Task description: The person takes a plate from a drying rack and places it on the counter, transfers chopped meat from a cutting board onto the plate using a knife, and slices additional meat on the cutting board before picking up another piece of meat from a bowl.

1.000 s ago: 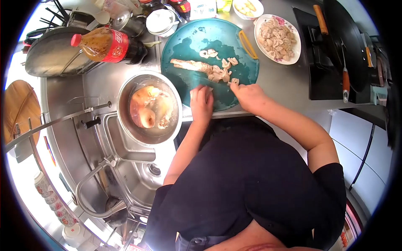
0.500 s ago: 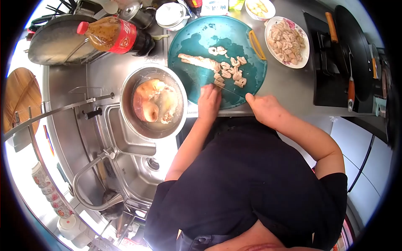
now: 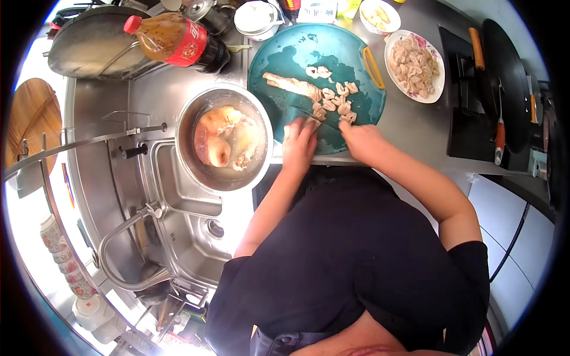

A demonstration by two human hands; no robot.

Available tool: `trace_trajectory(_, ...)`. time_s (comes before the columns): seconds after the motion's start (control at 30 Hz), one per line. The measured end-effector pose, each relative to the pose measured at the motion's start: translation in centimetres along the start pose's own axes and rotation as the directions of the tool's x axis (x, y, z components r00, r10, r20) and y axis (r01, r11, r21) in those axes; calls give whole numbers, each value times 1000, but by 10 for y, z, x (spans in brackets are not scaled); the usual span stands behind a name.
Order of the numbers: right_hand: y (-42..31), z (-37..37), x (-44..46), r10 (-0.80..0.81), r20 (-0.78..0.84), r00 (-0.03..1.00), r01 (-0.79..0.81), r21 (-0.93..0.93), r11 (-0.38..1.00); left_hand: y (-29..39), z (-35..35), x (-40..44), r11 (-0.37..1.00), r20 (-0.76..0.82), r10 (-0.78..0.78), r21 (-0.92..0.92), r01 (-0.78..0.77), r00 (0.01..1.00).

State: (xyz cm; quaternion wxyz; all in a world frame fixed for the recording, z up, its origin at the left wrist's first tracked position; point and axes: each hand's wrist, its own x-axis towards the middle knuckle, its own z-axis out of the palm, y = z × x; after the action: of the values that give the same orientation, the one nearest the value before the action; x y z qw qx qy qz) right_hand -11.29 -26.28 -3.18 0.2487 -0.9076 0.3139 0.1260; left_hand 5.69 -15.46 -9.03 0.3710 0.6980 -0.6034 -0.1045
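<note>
A round teal cutting board [image 3: 285,47] with a yellow handle lies in front of me. My left hand [image 3: 300,142] is at its near edge, fingers bent and pressed on a piece of pale meat. Closed around the handle of a knife is my right hand [image 3: 361,141], at the board's near right; the thin blade reaches left toward my left fingertips. Just beyond the blade lie several cut pieces [image 3: 343,101] and a long uncut strip of meat [image 3: 292,86]. A flowered plate [image 3: 440,80] at the right holds a heap of cut meat [image 3: 414,65].
Left of the board, a metal bowl [image 3: 184,148] holds larger meat in liquid. A cola bottle [image 3: 185,44] stands behind it, the sink [image 3: 190,196] nearer me. A small bowl [image 3: 380,16] is at the back, a black wok [image 3: 504,83] on the far right.
The view has shifted, so the board sits further right in it. My right hand with the knife has moved in closer to the cut pieces. My left hand stays by the meat.
</note>
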Motion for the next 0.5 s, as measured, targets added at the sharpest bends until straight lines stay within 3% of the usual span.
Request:
trace_trajectory(0.07, 13, 9, -24, -24, -105, 994, 26, 24, 999, -4, -5, -4, 1000, 32, -1, -12, 2, 999)
trace_trajectory(0.27, -6, -14, -52, -21, 27, 999, 20, 5, 1000, -11, 5, -7, 995, 25, 97, 28, -98, 995)
trace_trajectory(0.5, -19, 10, 18, -77, -23, 997, 79, 103, 992, -11, 4, -4, 994, 57, 106, 20, -107, 993)
